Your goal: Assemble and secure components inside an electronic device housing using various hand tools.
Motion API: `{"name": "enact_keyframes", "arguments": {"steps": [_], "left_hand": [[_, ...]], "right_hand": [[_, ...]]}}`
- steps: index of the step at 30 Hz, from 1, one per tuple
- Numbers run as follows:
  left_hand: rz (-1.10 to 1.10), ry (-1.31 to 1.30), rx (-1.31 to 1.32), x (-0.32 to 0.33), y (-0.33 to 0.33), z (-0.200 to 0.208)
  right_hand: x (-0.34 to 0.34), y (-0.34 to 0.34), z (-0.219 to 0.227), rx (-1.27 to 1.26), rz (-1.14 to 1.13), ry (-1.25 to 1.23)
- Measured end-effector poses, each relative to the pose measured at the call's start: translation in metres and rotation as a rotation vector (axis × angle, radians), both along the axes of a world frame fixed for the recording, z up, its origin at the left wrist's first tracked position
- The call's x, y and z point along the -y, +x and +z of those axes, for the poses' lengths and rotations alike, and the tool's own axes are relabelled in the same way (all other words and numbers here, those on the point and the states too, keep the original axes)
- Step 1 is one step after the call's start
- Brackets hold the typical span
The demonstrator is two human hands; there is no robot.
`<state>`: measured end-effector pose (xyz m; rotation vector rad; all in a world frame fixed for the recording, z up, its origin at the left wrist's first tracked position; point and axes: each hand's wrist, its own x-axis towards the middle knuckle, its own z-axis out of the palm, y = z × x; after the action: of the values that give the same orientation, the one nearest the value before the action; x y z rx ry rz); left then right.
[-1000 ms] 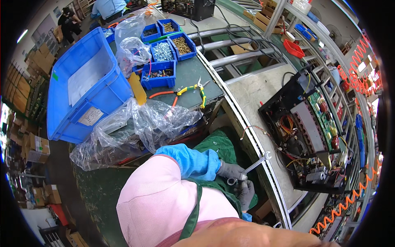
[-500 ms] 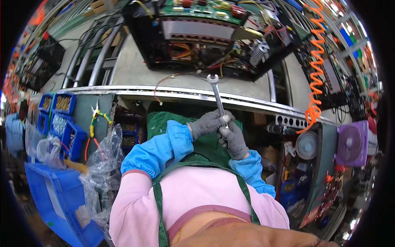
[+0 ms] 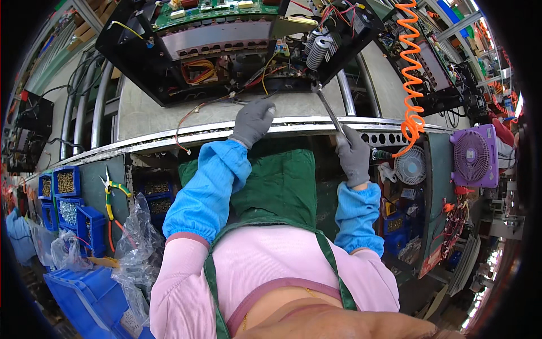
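Observation:
My right hand point(image 3: 354, 158), in a grey glove, is closed around a steel open-end wrench point(image 3: 330, 110). The wrench's jaw end is at the front right edge of an open black metal chassis point(image 3: 132, 70); whether it grips a fastener there I cannot make out. My left hand point(image 3: 253, 122), gloved in grey too, is just in front of the chassis, near a thin wire lead point(image 3: 186, 120). Its fingers are curled with the thumb against them, and anything inside them is hidden. Inside the chassis are a green circuit board point(image 3: 192, 16), wire bundles and a ribbed pale cylinder point(image 3: 318, 53).
Steel rollers point(image 3: 101, 96) flank the work surface, edged by a metal rail point(image 3: 214, 135). Left are blue bins of screws point(image 3: 66, 182), yellow-green pliers point(image 3: 111, 195) and plastic bags point(image 3: 138, 226). An orange coiled hose point(image 3: 411, 73) hangs right, near a purple fan point(image 3: 475, 155).
My hands have parted. The left has let go of the wrench and reached forward; the right has carried the wrench rightward to the chassis edge. The view has shifted.

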<state>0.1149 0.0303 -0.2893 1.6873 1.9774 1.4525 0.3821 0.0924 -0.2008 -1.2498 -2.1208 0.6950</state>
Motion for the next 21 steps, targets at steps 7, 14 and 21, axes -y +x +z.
{"name": "enact_keyframes", "arguments": {"steps": [7,14,21], "left_hand": [[-0.033,-0.06,0.037,0.003,-0.002,0.006],[-0.061,-0.058,0.022,0.004,-0.003,0.007],[-0.084,-0.083,0.013,0.003,-0.002,0.006]], "right_hand": [[-0.017,-0.027,0.018,0.13,-0.009,0.207],[-0.033,-0.051,0.055,0.393,0.007,0.376],[-0.025,-0.078,0.078,0.803,0.068,0.282]]}}
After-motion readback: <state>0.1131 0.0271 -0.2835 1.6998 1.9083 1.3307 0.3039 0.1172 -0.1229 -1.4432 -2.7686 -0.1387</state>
